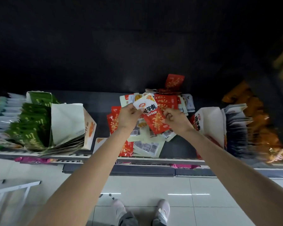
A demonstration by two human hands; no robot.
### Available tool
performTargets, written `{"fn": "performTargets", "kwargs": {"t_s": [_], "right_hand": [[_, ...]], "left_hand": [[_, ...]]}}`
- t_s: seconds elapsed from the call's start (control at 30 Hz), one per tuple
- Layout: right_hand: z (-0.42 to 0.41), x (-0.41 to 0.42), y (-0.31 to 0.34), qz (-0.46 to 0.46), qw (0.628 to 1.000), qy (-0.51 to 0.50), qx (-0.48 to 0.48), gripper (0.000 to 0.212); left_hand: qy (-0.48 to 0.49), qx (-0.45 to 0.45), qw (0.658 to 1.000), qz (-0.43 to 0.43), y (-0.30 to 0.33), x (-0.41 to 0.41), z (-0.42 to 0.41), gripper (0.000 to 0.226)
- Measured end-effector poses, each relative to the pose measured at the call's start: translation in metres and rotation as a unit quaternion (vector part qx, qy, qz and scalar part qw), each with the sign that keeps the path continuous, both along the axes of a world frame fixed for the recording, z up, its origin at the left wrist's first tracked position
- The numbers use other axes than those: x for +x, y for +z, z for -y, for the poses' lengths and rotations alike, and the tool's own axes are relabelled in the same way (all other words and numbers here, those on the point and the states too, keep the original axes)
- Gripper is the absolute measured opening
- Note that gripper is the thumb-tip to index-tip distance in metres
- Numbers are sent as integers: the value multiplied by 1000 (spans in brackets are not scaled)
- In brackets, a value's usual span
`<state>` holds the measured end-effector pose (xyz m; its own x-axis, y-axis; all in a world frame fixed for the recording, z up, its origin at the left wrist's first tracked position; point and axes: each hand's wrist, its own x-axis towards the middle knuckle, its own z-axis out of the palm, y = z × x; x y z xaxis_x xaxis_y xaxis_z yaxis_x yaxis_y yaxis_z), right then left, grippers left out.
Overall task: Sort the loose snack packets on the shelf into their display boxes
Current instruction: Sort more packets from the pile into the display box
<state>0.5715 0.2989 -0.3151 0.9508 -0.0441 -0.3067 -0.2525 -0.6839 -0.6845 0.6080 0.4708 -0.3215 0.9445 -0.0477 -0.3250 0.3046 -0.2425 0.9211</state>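
While gripped (seemingly by both hands (pixel 129 115)), red packet (pixel 153 119).

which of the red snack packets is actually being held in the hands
The red-and-white packet lifted above the pile, pinched by the left hand and right hand; the other red packets lie loose on the shelf.

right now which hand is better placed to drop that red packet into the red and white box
Right. The right hand pinches the red packet on the side nearest the red and white box; the left hand grips its far end.
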Motion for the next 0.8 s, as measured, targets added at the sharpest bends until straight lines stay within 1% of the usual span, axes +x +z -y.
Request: {"fn": "performTargets", "kwargs": {"t_s": [0.03, 0.07, 0.1, 0.17, 0.23, 0.3, 0.37, 0.4, 0.5, 0.6, 0.67, 0.73, 0.8], "right_hand": [[6, -4, 10, 18, 1000, -16, -12, 13], [13, -8, 21, 43, 998, -33, -15, 24], [19, -13, 33, 75, 996, -48, -9, 35], [32, -22, 56, 147, 987, -61, -10, 49], [49, -31, 73, 194, 977, -74, -42, 48], [69, -43, 84, 216, 967, -89, -98, 37], [85, -57, 89, 212, 958, -102, -164, 27], [91, -64, 88, 203, 955, -109, -188, 23], [101, -80, 80, 165, 953, -122, -221, 16], [106, -93, 75, 136, 955, -123, -234, 16], [108, -98, 75, 137, 956, -115, -231, 26], [111, -101, 75, 121, 961, -97, -231, 31], [115, -102, 69, 92, 966, -76, -229, 33]], "left_hand": [[-10, -22, 999, 32, 8, -1, 7, 11], [-30, -24, 997, 63, 16, -3, 15, 11], [-58, -17, 994, 91, 21, -3, 24, 9], [-107, 6, 987, 121, 35, -9, 49, 17], [-135, 6, 981, 138, 47, -16, 77, 17], [-159, -2, 975, 156, 57, -24, 102, 19], [-183, -4, 968, 170, 60, -32, 121, 16], [-194, 15, 963, 187, 59, -37, 129, 16], [-224, 71, 944, 233, 61, -54, 147, 15], [-228, 65, 943, 235, 58, -66, 156, 15], [-224, 65, 944, 232, 57, -71, 159, 15], [-228, 74, 942, 235, 56, -75, 161, 16], [-252, 100, 934, 235, 52, -78, 162, 17]]}}
